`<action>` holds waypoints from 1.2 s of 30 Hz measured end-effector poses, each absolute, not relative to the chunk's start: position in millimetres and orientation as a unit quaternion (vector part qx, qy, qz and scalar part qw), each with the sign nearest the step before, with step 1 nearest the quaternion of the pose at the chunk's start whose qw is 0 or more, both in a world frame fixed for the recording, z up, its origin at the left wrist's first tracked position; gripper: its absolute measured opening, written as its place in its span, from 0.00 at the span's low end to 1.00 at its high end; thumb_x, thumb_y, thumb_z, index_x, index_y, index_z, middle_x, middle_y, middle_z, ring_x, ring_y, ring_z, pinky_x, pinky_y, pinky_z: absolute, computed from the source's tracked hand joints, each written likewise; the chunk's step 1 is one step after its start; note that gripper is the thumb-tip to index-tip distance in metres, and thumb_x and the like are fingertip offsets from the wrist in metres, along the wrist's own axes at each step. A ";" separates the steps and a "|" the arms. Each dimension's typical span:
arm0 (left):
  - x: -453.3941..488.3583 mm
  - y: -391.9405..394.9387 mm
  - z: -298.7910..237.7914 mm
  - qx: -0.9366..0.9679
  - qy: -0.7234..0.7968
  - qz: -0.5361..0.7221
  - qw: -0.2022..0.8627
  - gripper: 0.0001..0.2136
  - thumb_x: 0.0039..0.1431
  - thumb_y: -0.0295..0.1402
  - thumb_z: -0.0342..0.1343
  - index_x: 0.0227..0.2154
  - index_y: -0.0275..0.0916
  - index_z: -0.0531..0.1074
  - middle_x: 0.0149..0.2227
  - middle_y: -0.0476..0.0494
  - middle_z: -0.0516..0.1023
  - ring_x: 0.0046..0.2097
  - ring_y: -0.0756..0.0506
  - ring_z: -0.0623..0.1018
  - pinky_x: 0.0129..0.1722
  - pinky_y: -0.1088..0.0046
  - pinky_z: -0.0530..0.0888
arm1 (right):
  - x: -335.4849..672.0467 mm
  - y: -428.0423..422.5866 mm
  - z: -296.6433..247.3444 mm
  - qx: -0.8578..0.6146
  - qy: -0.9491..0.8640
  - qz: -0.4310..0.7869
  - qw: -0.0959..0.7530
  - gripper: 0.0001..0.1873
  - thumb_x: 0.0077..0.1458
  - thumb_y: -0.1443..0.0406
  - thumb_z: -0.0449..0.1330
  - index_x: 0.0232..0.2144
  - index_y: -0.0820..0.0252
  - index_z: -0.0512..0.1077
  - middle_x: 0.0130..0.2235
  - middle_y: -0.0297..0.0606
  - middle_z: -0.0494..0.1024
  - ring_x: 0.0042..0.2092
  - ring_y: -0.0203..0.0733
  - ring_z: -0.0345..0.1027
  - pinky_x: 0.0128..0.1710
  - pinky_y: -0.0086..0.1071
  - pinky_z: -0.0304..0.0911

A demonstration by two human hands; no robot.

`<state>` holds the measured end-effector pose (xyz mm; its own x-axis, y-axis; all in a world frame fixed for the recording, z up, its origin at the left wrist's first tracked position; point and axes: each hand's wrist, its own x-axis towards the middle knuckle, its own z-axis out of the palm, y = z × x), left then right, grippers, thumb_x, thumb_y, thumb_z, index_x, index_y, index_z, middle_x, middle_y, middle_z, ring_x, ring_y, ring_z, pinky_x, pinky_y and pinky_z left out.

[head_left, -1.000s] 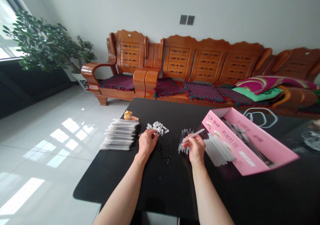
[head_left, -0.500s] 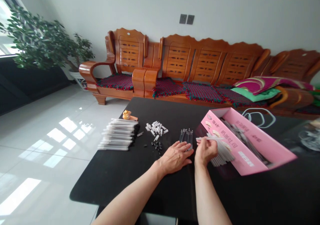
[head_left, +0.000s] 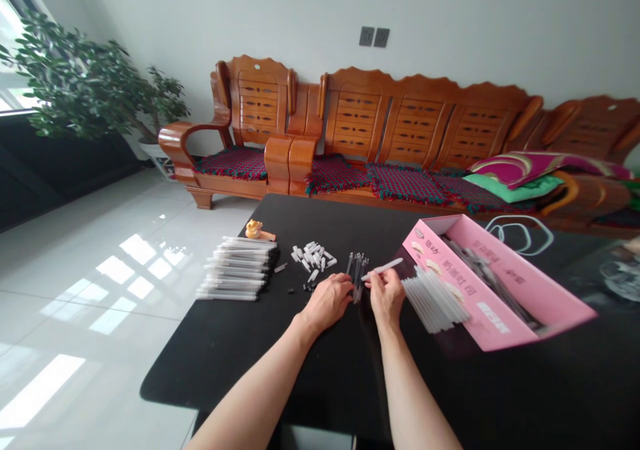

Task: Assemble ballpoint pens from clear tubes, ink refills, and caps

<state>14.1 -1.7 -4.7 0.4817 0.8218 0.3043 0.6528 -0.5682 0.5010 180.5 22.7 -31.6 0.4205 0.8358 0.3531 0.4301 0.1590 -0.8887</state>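
Note:
My right hand (head_left: 387, 295) pinches a white pen barrel (head_left: 383, 268), which slants up to the right above the table. Just left of it lies a bunch of dark pen refills (head_left: 357, 270), tips pointing away from me. My left hand (head_left: 327, 301) rests at the left side of these refills, fingers bent and loose against them; its thumb is mostly hidden. Several white barrels (head_left: 435, 300) lie side by side to the right of my right hand. Beyond my left hand are a heap of small white pieces (head_left: 314, 255) and small black pieces (head_left: 306, 288), partly covered by that hand.
A stack of white pens with black ends (head_left: 237, 270) lies on the left of the black table (head_left: 210, 350), by a small yellow figurine (head_left: 254, 229). A pink box (head_left: 480, 317) holding dark sticks stands on the right. A wooden sofa (head_left: 355, 113) is behind.
The refills have slid to the left and lie closer together. My left hand has shifted left, off the top of them. My right hand has moved left with the barrel, away from the row.

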 end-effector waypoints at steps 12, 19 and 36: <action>6.8 -0.4 -2.8 0.765 0.577 0.259 0.122 0.04 0.57 0.33 0.58 0.32 0.39 0.73 0.35 0.43 0.74 0.40 0.44 0.75 0.41 0.71 0.70 | 171.5 17.9 -23.0 -0.584 -0.467 0.240 0.619 0.12 0.51 0.58 0.62 0.33 0.61 0.70 0.28 0.39 0.78 0.29 0.47 0.78 0.31 0.36 0.74; 11.7 -0.9 -0.6 0.744 0.624 0.210 0.117 0.05 0.58 0.33 0.55 0.29 0.38 0.72 0.36 0.43 0.76 0.40 0.45 0.76 0.39 0.73 0.69 | 170.8 16.0 -19.9 -0.589 -0.473 0.241 0.609 0.12 0.50 0.57 0.62 0.32 0.61 0.71 0.28 0.40 0.79 0.28 0.46 0.77 0.30 0.35 0.74; -28.2 9.7 3.8 0.733 0.539 0.380 0.165 0.07 0.63 0.27 0.49 0.31 0.38 0.70 0.31 0.48 0.75 0.35 0.49 0.75 0.38 0.76 0.68 | 193.0 27.0 -16.2 -0.386 -0.266 0.443 0.765 0.15 0.45 0.62 0.67 0.35 0.62 0.70 0.27 0.38 0.82 0.28 0.43 0.78 0.24 0.29 0.72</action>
<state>-28.2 9.7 3.8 0.1302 0.9160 0.3794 0.6646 -0.3646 0.6522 193.0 27.0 -16.2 0.4664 0.8821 0.0657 -0.4715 0.3108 -0.8253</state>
